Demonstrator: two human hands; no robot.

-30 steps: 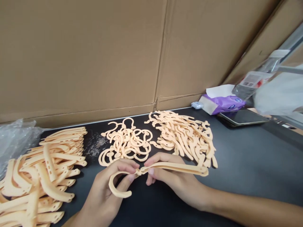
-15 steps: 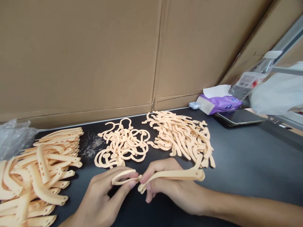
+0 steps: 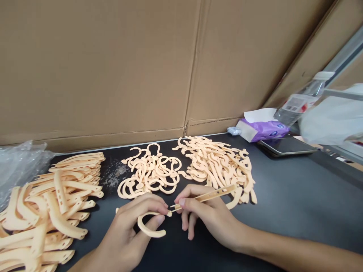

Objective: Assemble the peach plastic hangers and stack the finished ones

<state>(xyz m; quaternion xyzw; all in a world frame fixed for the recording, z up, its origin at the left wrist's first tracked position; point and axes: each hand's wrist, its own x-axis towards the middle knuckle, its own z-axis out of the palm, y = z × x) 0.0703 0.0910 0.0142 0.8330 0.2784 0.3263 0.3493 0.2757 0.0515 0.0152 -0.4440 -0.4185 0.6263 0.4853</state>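
Observation:
My left hand (image 3: 136, 226) pinches a peach plastic hook (image 3: 149, 230). Its open curve hangs below the fingertips, and a small knob (image 3: 169, 214) at its end points right. In my right hand (image 3: 202, 211) is a long peach slotted arm (image 3: 218, 193), gripped between thumb and fingers. The arm's forked end lies at the knob; whether the two are joined I cannot tell. Behind my hands is a heap of similar hooks (image 3: 153, 175). A pile of wavy arms (image 3: 215, 160) lies behind my right hand.
A large pile of curved slotted arms (image 3: 56, 211) fills the left of the black table (image 3: 283, 204). Clear plastic film (image 3: 22, 166) lies behind it. At the back right are a purple tissue pack (image 3: 263, 128), a phone (image 3: 286, 145) and a bottle (image 3: 300, 100). Cardboard (image 3: 113, 75) stands along the back.
The hook has turned in my left hand, so its curve now opens toward the right. My right hand has tilted the slotted arm edge-on, its far end raised.

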